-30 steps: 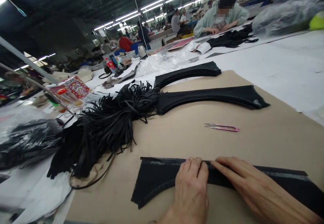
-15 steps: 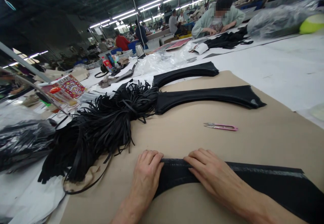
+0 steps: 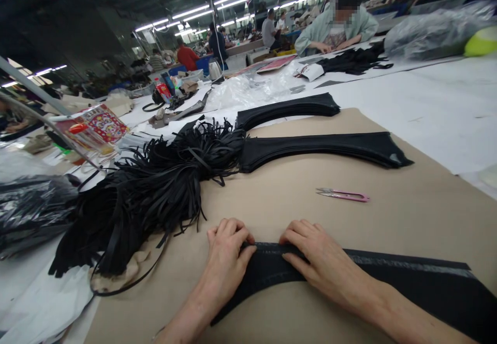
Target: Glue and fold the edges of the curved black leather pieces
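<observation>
A long black curved panel (image 3: 272,269), of fabric or leather, lies in front of me on tan paper. Along its upper edge runs a greyish strip. My left hand (image 3: 229,251) pinches that edge near the left end, thumb on the near side and fingers over the far side. A short way to the right, my right hand (image 3: 314,253) grips the same edge with thumb and fingertips. Beyond my hands lie pink-handled thread snips (image 3: 344,195). The panel's right end runs out of view.
Two stacks of black curved pieces, the nearer stack (image 3: 318,149) and the farther stack (image 3: 289,111), lie beyond the snips. At left sprawls a bundle of black strips (image 3: 171,188). A co-worker (image 3: 337,23) sits across the table, near clear plastic bags (image 3: 435,30).
My left thumb and fingers have shifted slightly along the panel's edge, and more of its left end shows below the hand. The right hand's fingers have moved a little. The view has tilted slightly.
</observation>
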A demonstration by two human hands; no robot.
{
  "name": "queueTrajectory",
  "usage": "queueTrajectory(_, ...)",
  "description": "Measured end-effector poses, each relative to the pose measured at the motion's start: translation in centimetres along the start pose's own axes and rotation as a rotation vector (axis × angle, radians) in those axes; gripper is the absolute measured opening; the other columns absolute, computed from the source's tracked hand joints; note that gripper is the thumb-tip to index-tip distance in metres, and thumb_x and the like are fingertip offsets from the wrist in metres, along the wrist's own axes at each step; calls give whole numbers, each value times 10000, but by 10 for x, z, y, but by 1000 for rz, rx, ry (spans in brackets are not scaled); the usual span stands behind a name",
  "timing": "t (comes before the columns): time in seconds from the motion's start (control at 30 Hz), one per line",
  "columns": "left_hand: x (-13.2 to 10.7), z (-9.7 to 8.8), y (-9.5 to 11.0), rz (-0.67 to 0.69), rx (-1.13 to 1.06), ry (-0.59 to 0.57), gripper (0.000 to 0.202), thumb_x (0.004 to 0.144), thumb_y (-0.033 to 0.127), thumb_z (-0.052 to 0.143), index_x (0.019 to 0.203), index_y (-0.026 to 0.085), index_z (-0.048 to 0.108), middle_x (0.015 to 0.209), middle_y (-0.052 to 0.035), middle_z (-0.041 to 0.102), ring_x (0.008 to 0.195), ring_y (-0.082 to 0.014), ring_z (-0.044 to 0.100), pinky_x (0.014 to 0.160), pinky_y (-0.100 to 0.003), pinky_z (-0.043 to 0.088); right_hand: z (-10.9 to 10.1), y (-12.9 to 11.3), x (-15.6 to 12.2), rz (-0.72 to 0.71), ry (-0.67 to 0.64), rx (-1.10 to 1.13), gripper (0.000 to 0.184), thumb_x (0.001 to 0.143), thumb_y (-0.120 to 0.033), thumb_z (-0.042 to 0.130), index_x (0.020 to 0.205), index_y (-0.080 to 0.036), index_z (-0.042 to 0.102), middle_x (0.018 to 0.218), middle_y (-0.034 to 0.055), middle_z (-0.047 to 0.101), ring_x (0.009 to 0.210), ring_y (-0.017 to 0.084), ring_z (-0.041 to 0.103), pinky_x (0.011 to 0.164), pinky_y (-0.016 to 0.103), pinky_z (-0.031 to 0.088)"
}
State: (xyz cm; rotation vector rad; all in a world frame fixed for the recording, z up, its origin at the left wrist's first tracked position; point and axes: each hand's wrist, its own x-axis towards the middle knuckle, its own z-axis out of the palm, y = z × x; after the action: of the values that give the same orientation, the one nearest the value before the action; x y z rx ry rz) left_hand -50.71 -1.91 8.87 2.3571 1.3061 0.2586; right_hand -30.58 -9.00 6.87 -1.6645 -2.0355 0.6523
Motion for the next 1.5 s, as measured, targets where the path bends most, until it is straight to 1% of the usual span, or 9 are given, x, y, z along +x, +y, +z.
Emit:
queueTrajectory(0.17,2,-2,1,-41,-15,-15,95,811,146,642,832,239,641,975,-9,610,1033,-222,507,889,-431,303,-2,1,1,2,4,-6,145,881,-104,636,958,-221,598,996,5,567,926,201,502,814,376,349)
queueTrajectory(0.27,3,-2,0,-58,-14,-38,84,807,154,643,782,234,643,971,-4,607,1033,-222,503,891,-432,291,-2,2,0,1,7,-2,154,877,-101,639,960,-224,599,998,3,569,929,199,502,811,370,346)
queueTrajectory(0.43,5,-3,0,-51,-32,-55,122,819,148,600,724,220,622,966,-3,603,1034,-217,495,888,-418,283,-3,3,0,13,1,15,169,867,-96,648,959,-230,601,996,-3,573,934,197,503,823,368,342)
queueTrajectory(0.7,9,-4,1,-71,-56,-78,118,838,151,562,743,213,595,964,2,593,1022,-207,489,886,-400,281,-8,2,2,50,-9,-10,108,892,-116,628,909,-220,602,964,-4,572,915,197,505,812,372,336)
queueTrajectory(0.83,10,-2,1,-83,-41,-84,118,850,157,542,752,210,581,956,-3,588,1013,-209,487,881,-399,285,-7,4,3,62,-3,-33,89,899,-127,622,880,-210,596,940,2,569,907,204,500,795,368,333)
queueTrajectory(1.0,11,0,0,-96,-33,-109,134,866,157,500,759,205,563,951,-16,586,1008,-214,481,889,-409,292,-2,5,3,44,19,-43,92,893,-130,630,874,-211,590,929,-2,563,891,200,490,785,361,327)
queueTrajectory(1.13,12,3,-1,-94,-37,-94,130,873,155,472,779,203,549,945,-22,578,1000,-219,474,880,-416,300,-2,6,4,37,28,-51,91,896,-132,626,863,-208,589,921,1,566,891,198,489,780,356,324)
queueTrajectory(1.3,11,5,-1,-88,-54,-82,128,872,148,470,780,200,543,933,-16,572,994,-221,478,879,-424,298,-3,4,6,37,23,-57,110,933,-134,567,844,-199,574,901,6,569,873,195,490,758,352,317)
queueTrajectory(1.5,12,6,-1,-95,-34,-62,138,868,134,478,770,197,551,925,-14,572,991,-220,480,871,-421,291,0,4,7,41,26,-123,130,956,-146,521,839,-192,554,897,18,560,855,202,480,761,361,311)
